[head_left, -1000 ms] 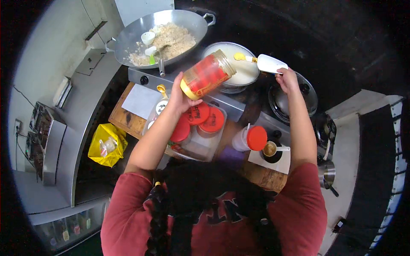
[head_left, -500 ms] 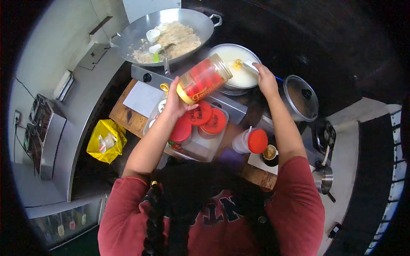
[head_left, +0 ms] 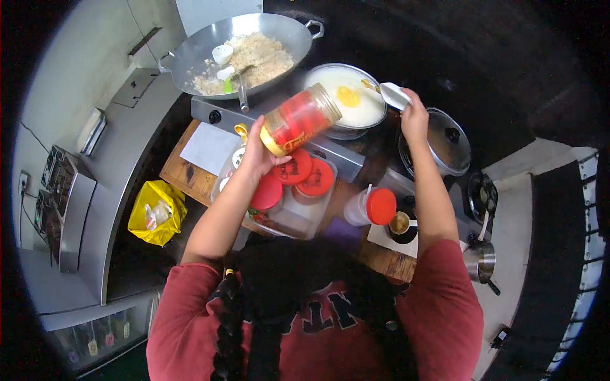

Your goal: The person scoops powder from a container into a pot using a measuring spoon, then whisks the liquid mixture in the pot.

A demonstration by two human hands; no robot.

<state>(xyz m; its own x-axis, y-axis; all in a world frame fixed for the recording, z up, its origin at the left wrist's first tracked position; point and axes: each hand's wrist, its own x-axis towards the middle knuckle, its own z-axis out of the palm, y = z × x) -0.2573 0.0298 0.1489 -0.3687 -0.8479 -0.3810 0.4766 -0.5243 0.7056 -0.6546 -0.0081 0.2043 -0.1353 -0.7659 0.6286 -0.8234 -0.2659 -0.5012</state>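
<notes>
My left hand (head_left: 260,152) is wrapped round the base of a clear jar (head_left: 301,119) with a red and yellow label, tilted with its open mouth to the upper right. In my right hand (head_left: 414,114) is the handle of a white spoon or scoop (head_left: 395,95), whose yellow-smeared end is over the right rim of a pot. That pot (head_left: 356,117) holds white liquid, with a yellow patch (head_left: 348,96) lying on its surface. Under my left hand, a clear tub (head_left: 298,219) holds several red-lidded containers (head_left: 316,179).
A large wok (head_left: 279,32) with rice (head_left: 257,58), a small white bowl and a ladle stands at the upper left. A glass-lidded pan (head_left: 450,143) is right of the pot. A red-lidded container (head_left: 381,206) and small cup (head_left: 399,223) stand nearer. A yellow bag (head_left: 157,213) is lower left.
My right hand dipped the scoop toward the white liquid, then moved back up and right. Yellow stuff from the scoop now lies on the liquid. The jar has barely moved.
</notes>
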